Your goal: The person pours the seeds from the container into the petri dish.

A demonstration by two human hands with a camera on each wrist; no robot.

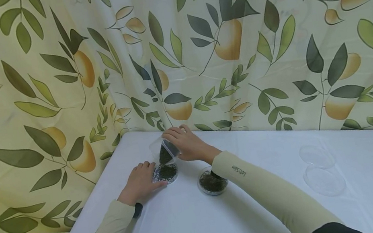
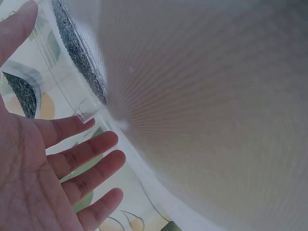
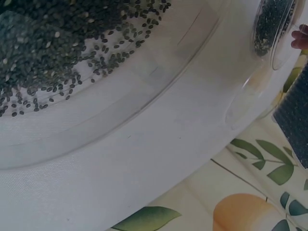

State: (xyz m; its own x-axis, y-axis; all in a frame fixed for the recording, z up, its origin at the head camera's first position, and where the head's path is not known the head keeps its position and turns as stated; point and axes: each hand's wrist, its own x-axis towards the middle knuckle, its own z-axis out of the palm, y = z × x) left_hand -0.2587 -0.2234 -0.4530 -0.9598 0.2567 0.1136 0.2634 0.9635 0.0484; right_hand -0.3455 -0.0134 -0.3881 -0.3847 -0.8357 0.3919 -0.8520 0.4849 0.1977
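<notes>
My right hand (image 1: pixel 189 143) grips a clear plastic cup (image 1: pixel 173 146) holding black sesame seeds (image 1: pixel 165 155). The cup is tilted, mouth down, over a clear petri dish (image 1: pixel 174 178) with dark seeds in it. Next to that dish lies my left hand (image 1: pixel 141 184), its thumb and fingers spread at the rim. In the left wrist view the left hand (image 2: pixel 45 159) has nearly straight fingers, the index at the dish edge. Beneath my right wrist stands a second petri dish (image 1: pixel 203 190) of black seeds, also close up in the right wrist view.
Two clear round lids or dishes, one farther back (image 1: pixel 317 156) and one nearer (image 1: pixel 324 180), lie on the right of the white table (image 1: pixel 261 218). A leaf-and-fruit patterned curtain (image 1: pixel 203 81) hangs right behind the table's back edge and along its left side.
</notes>
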